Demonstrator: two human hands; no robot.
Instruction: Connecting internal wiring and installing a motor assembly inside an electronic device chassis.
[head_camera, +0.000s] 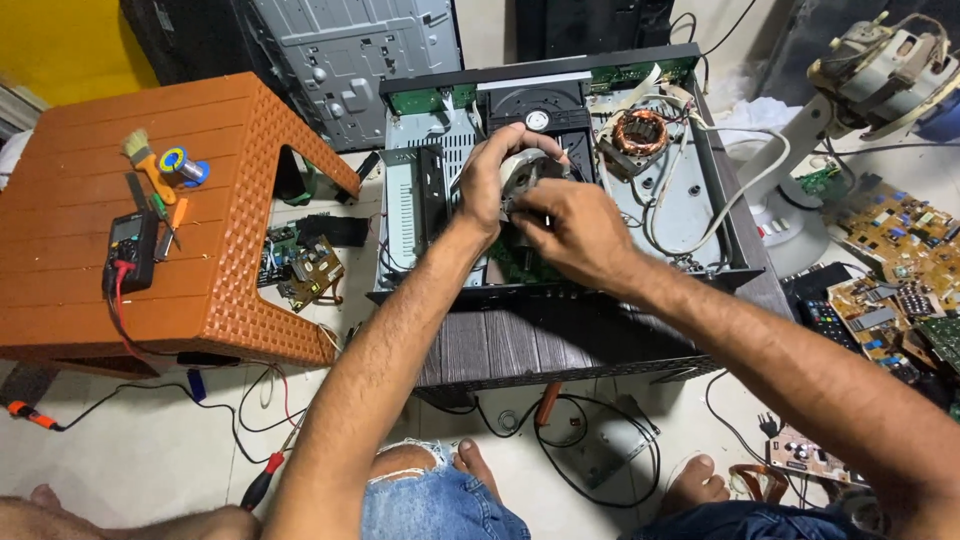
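Left hand (490, 185) curls around a small round grey part (525, 172), fingers arched over its top and thumb on the near side, gripping it. Right hand (572, 232) sits just beside and below, fingers bunched and pinching at the same part's lower edge; what exactly the fingertips hold is hidden, possibly a small tool or wire. The part sits at the middle of an opened disc player chassis (700, 215), above a green board mostly covered by the hands. Behind the hands is the black disc tray (535, 105); to the right inside the chassis is a copper-wound transformer (638, 132) with white cables (735, 195) looping near it. The chassis rests on a dark wood-grain table (560, 345). To the left stands an orange plastic stool (210, 210) carrying a black multimeter (130, 250), a solder spool (180, 163) and a small brush (140, 152). A loose circuit board (305, 270) lies on the floor between stool and table. More circuit boards (895, 235) lie on the floor at the right, near a grey motor unit (880, 70). Bare feet (475, 462) show below the table.
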